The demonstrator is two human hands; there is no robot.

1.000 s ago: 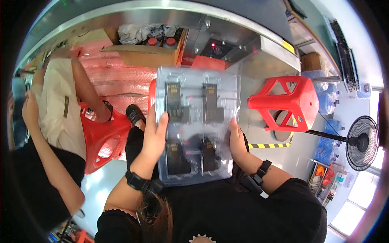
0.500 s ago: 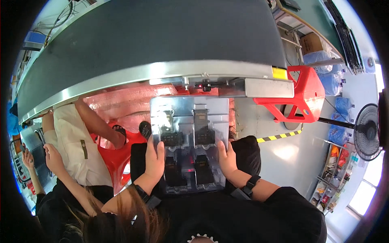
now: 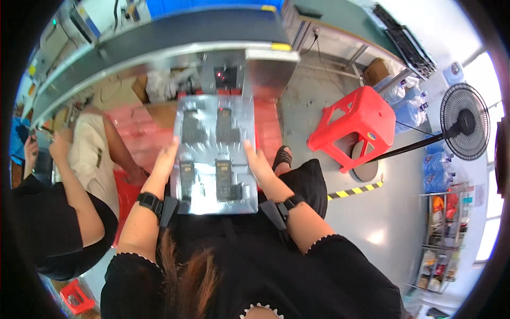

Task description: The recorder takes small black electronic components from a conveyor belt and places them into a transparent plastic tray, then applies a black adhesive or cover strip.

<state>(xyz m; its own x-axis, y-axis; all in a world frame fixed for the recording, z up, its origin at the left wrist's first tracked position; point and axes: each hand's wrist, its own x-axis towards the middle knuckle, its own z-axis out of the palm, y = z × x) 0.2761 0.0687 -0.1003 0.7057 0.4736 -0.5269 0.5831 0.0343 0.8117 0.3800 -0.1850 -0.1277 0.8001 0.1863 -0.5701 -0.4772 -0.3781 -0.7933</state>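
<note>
A clear plastic blister tray (image 3: 209,152) is held in front of my body, above my lap. In its moulded pockets sit several flat black rectangular pieces (image 3: 227,127), whose exact kind I cannot make out. My left hand (image 3: 166,160) is closed on the tray's left edge. Gripping the opposite edge is my right hand (image 3: 259,164), its thumb along the rim. Both hands' other fingers are mostly hidden at the sides of the tray. Glare whitens the tray's lower middle.
A dark conveyor belt (image 3: 186,33) with a metal edge runs beyond the tray. Right of me are a red plastic stool (image 3: 366,119), a black standing fan (image 3: 465,121) and a green-topped table (image 3: 350,24). At left sits a co-worker in light trousers (image 3: 90,151).
My view has turned, so the conveyor looks farther off and more of the red stool and the co-worker shows. The tray has shifted up and left in the picture, still between both hands.
</note>
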